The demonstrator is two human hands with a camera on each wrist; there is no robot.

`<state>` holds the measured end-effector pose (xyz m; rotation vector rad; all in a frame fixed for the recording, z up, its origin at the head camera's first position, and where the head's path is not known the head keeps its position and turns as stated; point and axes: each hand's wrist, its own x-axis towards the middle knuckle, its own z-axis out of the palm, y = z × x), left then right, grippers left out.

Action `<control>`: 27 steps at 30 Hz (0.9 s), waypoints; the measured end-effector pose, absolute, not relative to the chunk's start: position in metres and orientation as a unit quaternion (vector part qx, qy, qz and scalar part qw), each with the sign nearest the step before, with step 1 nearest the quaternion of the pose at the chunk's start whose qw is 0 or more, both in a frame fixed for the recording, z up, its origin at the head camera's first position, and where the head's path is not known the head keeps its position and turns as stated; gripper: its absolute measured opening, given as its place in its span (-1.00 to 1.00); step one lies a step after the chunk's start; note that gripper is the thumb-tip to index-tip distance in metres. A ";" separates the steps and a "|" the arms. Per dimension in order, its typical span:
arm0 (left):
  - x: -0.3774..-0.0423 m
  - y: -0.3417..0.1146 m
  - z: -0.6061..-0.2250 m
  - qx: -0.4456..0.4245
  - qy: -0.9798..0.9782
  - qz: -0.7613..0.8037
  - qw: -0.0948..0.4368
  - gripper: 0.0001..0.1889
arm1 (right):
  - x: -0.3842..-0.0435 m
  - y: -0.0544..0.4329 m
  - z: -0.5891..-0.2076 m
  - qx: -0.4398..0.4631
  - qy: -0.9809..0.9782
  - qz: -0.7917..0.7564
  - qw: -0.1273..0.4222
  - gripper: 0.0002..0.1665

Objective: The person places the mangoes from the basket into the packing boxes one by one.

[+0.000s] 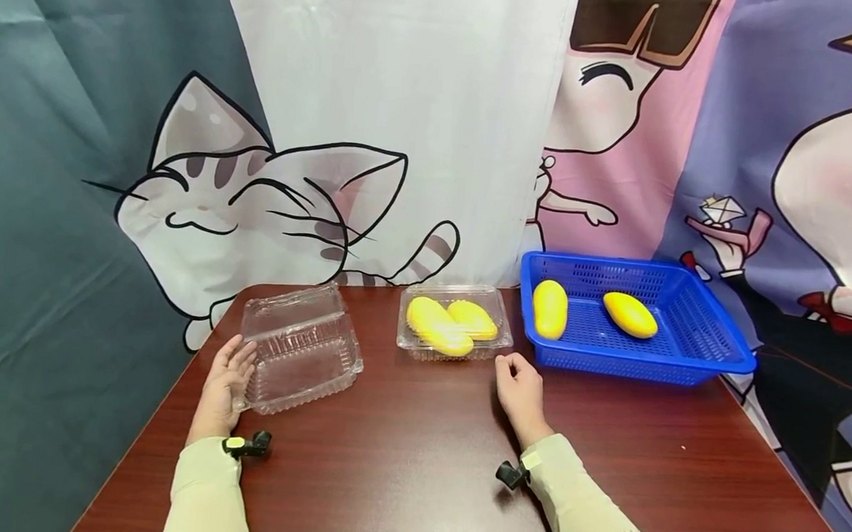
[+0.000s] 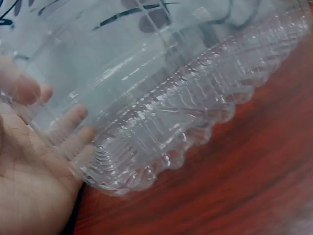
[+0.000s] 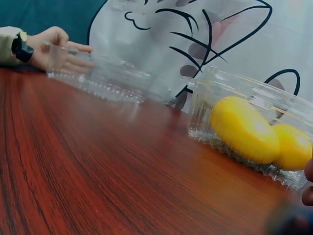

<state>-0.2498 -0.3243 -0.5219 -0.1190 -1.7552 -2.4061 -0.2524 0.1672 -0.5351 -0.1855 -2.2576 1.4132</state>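
Our left hand (image 1: pixel 224 384), grip relaxed, touches the clear plastic clamshell (image 1: pixel 304 364) left of the clear plastic fruit box (image 1: pixel 495 304); a shove could skid it. Honestly can't tell if our right hand (image 1: pixel 521 392) grips anything.

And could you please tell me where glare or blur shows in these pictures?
Head view: glare on the table and a mango; left wrist: bright highlights on the empty box; right wrist: a blurred dark shape, lower right, unidentifiable.

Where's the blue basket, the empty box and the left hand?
Blue basket (image 1: pixel 618 366): head view, on its front wall.
Empty box (image 1: pixel 304 366): head view, on its bottom.
Left hand (image 1: pixel 224 384): head view, on its middle.
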 end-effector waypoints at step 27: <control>-0.254 -0.284 -0.526 -0.073 -0.666 -0.738 0.080 -0.15 | -0.322 0.262 -0.385 0.092 -0.886 0.407 0.202 -0.75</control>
